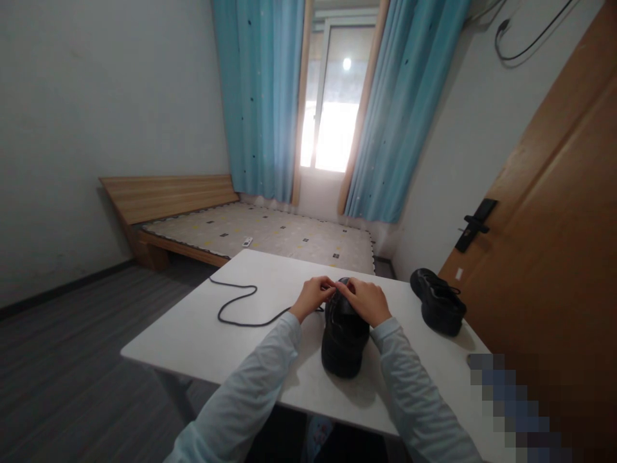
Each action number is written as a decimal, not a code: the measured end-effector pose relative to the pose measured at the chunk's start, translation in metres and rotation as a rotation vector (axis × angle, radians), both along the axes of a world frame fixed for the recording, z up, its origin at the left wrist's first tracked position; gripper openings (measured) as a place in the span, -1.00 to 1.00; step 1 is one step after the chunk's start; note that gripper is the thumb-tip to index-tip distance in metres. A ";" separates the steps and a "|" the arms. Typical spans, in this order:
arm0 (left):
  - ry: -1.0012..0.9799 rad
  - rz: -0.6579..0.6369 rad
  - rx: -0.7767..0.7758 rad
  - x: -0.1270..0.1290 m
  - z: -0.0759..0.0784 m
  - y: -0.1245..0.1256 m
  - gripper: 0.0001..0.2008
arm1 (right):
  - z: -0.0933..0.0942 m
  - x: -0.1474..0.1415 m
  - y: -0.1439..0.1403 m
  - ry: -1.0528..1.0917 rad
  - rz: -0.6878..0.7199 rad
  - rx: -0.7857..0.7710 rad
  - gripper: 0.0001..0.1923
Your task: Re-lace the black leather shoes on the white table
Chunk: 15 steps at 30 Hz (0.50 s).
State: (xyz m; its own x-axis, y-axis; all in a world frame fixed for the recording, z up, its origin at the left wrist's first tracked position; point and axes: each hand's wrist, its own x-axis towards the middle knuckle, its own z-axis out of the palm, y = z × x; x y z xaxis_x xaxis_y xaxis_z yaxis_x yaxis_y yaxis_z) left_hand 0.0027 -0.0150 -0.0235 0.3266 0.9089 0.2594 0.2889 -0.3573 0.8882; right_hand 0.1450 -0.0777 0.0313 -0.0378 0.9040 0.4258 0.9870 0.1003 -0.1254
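I am working at a white table (202, 334) that is filling the lower middle of the frame, with both of my arms in pale blue sleeves reaching up from the bottom edge. A black shoe (344, 334) is standing just below the frame's centre, its heel end toward me and its toe pointing away toward the bed. My left hand (314, 297) is sitting against the left side of the shoe's upper part, fingers curled narrow and pinched together, and it is looking as though they are gripping the end of a black lace (241, 307); the exact contact is too small for me to be sure of. My right hand (367, 299) is resting on top of the shoe, fingers bent down over it and touching it, close to my left fingertips. Whether the right fingers are pinching anything I cannot tell.

The lace is trailing from my left hand out to the left across the table, looping in a loose curve toward the middle left of the frame. A second black shoe (438, 299) is lying near the right edge of the table, well apart from the one under my hands.

Beyond the table, a low wooden bed (250, 225) is stretching across the middle of the frame. Blue curtains (260, 96) are hanging either side of a bright window (332, 96) at the top centre, and a wooden door (554, 225) is filling the right side.
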 end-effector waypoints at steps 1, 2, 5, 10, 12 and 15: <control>-0.005 0.003 0.003 0.000 0.000 0.000 -0.83 | 0.001 -0.003 0.001 -0.016 -0.024 -0.009 -0.52; -0.015 0.005 0.002 0.000 0.000 -0.001 -0.84 | 0.003 -0.006 0.001 -0.026 -0.042 -0.019 -0.56; -0.052 0.013 -0.023 0.000 0.001 -0.003 -0.90 | 0.005 -0.005 0.003 -0.011 -0.043 -0.059 -0.74; -0.105 0.033 -0.101 -0.001 0.006 -0.001 -0.92 | 0.003 0.013 0.006 0.070 0.055 -0.142 -0.74; -0.077 0.033 -0.107 -0.003 0.008 0.001 -0.89 | 0.001 0.019 0.007 0.087 0.076 -0.180 -0.72; 0.001 0.053 -0.065 -0.009 0.008 0.005 -0.83 | 0.000 0.021 0.005 0.085 0.088 -0.209 -0.74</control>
State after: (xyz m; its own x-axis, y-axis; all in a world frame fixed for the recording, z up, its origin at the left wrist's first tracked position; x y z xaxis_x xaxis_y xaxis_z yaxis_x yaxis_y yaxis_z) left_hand -0.0058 -0.0102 -0.0153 0.2774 0.9400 0.1987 0.3069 -0.2827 0.9088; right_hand 0.1664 -0.0723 0.0317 -0.0925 0.9676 0.2351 0.9605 0.1489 -0.2349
